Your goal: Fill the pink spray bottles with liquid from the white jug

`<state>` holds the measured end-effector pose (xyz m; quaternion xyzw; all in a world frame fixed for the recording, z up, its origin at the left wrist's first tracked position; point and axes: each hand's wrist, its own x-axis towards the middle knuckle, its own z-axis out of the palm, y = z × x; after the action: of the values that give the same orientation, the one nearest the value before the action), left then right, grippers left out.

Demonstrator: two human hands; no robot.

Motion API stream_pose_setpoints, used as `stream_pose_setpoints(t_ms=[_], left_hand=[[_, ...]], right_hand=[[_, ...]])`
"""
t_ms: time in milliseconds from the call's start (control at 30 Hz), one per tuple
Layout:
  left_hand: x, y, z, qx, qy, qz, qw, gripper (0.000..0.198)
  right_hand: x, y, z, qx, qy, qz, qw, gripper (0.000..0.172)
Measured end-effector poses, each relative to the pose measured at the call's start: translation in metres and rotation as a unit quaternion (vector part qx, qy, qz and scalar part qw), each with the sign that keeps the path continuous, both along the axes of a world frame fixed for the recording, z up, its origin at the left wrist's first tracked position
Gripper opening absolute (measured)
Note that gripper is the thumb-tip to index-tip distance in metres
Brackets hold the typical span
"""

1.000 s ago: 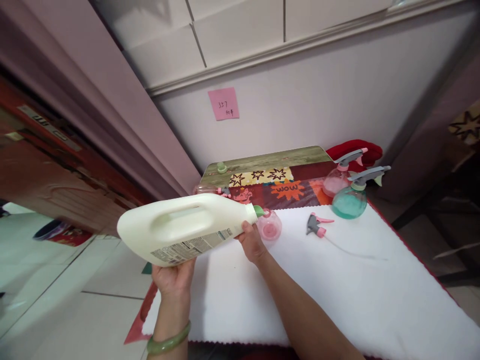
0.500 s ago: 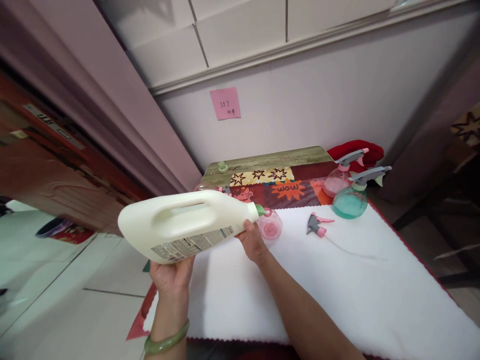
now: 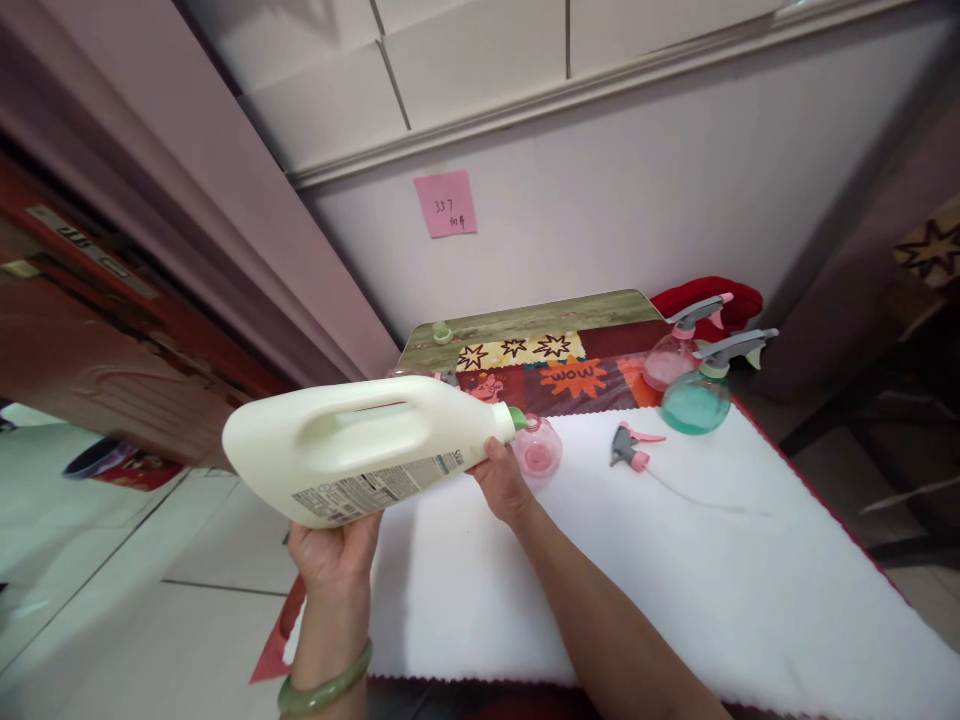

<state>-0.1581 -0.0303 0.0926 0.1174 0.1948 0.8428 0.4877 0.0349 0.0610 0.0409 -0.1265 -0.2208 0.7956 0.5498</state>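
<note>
Both hands [image 3: 334, 550] [image 3: 504, 482] hold jug [image 3: 375, 440]; note [image 3: 445, 203] "357", patterned cloth [image 3: 574, 377] "WOW".

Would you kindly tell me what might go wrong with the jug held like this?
The jug has its green spout close to the open pink bottle, so liquid might miss its mouth and spill on the white cloth. The left hand holds the bulky jug from below, the right hand its neck; a slip might topple the bottle.

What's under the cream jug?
The left hand supports the jug from below, and white cloth shows beneath. The jug hides most of that hand's fingers and whatever lies directly behind.
</note>
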Motion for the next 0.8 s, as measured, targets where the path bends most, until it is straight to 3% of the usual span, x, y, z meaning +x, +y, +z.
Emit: stream_pose_setpoints(t_ms=[367, 800], left_hand=[[0.009, 0.0, 0.01, -0.02, 0.021, 0.014, 0.999, 0.055], [0.015, 0.001, 0.015, -0.023, 0.019, 0.028, 0.999, 0.054]], right_hand=[[0.002, -0.001, 0.006, 0.02, 0.003, -0.001, 1.0, 0.067], [0.0, 0.0, 0.001, 0.016, -0.003, -0.003, 1.0, 0.065]])
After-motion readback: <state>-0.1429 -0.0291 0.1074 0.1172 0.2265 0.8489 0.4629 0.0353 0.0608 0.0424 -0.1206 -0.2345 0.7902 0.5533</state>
